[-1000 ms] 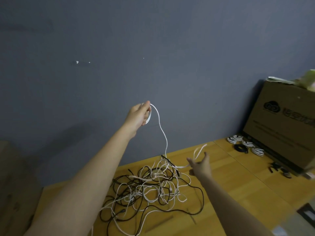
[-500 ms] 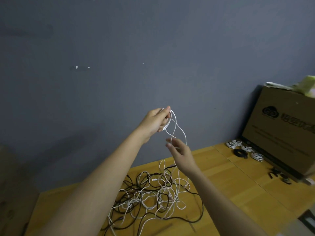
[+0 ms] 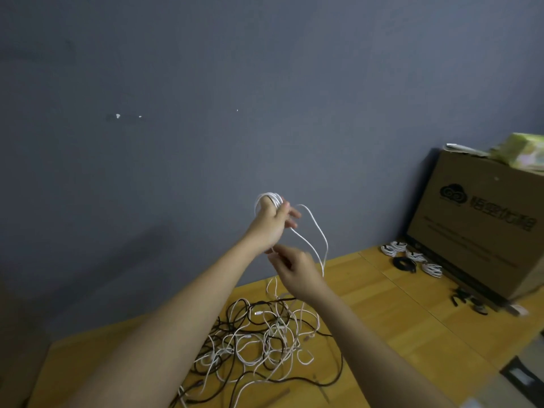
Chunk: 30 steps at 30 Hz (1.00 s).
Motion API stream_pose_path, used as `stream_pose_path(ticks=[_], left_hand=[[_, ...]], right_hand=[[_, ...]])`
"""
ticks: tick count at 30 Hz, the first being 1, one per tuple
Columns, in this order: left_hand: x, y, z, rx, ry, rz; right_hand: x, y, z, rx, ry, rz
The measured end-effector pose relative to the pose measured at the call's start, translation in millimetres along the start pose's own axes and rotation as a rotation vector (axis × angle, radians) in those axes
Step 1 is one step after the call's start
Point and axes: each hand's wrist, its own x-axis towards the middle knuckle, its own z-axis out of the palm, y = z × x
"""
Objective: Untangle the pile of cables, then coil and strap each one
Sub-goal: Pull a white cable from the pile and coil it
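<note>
A tangled pile of black and white cables (image 3: 265, 340) lies on the wooden table (image 3: 397, 328). My left hand (image 3: 272, 222) is raised above it, with several turns of a white cable (image 3: 316, 234) wound around its fingers. Just below it, my right hand (image 3: 297, 270) pinches the same white cable, whose free length loops to the right and drops into the pile.
A cardboard box (image 3: 482, 231) stands at the right against the grey wall. In front of it lie several coiled white cables (image 3: 412, 256) and a coiled black one (image 3: 404, 264), with small black straps (image 3: 468, 300) nearer the edge.
My right hand came up from the pile to just under my left hand, laying more white cable around the left fingers. The hanging length has become a loose loop.
</note>
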Motion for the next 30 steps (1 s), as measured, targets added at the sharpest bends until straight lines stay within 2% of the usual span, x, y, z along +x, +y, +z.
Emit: stream_pose_path(ticks=[3,6,9,12,15,18,20,24,28,30], left_hand=[[1.2,-9.8,-5.2,0.438,-0.064,0.003],[1.9,-15.4,-9.1,0.864,-0.099,0.183],[1.9,-16.3,-14.7,1.073,-0.099,0.208],[-1.3,-21.5,-18.8,1.161,-0.203,0.093],[-6.5,-29.5,-19.4,1.149,-0.375,0.005],[-12.8,-37.9,-15.2,1.115,-0.471,0.037],[-16.2,-40.3,-13.0,0.975,-0.512,0.003],[-22.7,-43.3,-19.6,0.608,-0.444,-0.011],[-32.2,-52.6,-22.8,0.462,-0.371,-0.062],[-34.8,-63.6,-25.9,0.411,-0.290,-0.088]], right_hand=[[4.4,-1.8,-7.1,0.050,-0.005,-0.006],[4.1,8.1,-10.9,0.120,-0.053,0.176],[-6.3,31.2,-12.8,-0.151,-0.207,0.269],[-18.7,50.8,-11.6,-0.406,-0.219,0.167],[-19.8,56.5,-9.5,-0.449,-0.096,0.070],[-14.8,55.1,-11.7,-0.360,0.004,0.007],[-12.6,53.3,-15.1,-0.266,0.074,0.005],[-17.9,48.2,-11.2,-0.076,0.275,0.025],[-23.7,46.8,-1.4,-0.139,0.234,0.126],[-26.8,51.5,2.4,-0.061,0.246,0.235]])
